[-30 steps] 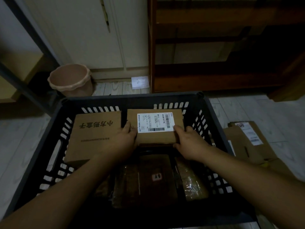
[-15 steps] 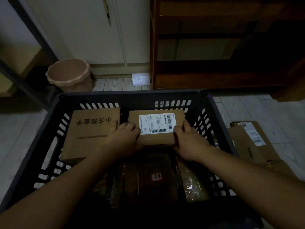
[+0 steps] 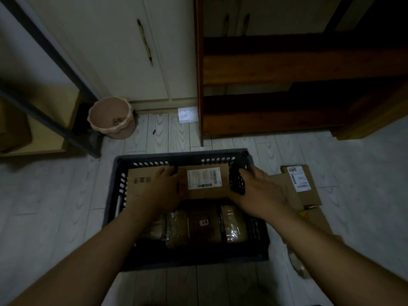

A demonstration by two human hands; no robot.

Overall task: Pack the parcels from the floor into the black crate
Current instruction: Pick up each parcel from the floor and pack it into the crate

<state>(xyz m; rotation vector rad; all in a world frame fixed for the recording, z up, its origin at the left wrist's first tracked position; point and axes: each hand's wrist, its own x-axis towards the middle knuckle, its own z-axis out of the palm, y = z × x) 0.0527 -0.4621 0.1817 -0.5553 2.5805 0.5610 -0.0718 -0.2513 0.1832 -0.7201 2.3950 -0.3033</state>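
The black crate [image 3: 181, 155] stands on the floor in front of me. At its far end lie two cardboard boxes side by side: one with printed characters [image 3: 137, 181] and one with a white shipping label [image 3: 207, 192]. Several wrapped brown parcels [image 3: 204, 224] fill the near half. My left hand [image 3: 163, 188] rests on the seam between the two boxes, fingers against the labelled box's left edge. My right hand [image 3: 259, 192] hovers over the crate's right wall, fingers apart, holding nothing. Flat cardboard parcels [image 3: 301, 180] lie on the floor right of the crate.
A pink waste bin [image 3: 110, 118] stands at the back left beside a dark metal rack [image 3: 72, 69]. A wooden shelf unit [image 3: 287, 69] and white cupboard doors [image 3: 132, 51] close off the back. A crumpled pale wrapper [image 3: 298, 265] lies near my right forearm.
My head has risen and pulled back, so the crate looks smaller. My right hand has let go of the labelled box and moved right over the crate wall.
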